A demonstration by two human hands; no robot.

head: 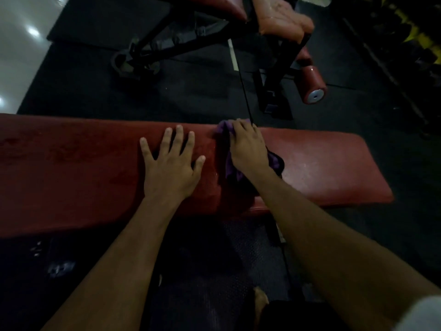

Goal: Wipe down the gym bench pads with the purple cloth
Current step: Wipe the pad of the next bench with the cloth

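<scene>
Beyond the bench pad [322,161], another bench [214,10] stands.

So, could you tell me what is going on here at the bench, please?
A person is wiping a red gym bench pad with a purple cloth. The right hand presses the bunched cloth onto the pad near its middle, while the left hand lies flat on the pad beside it, fingers spread. Another bench stands beyond on the dark floor.
</scene>
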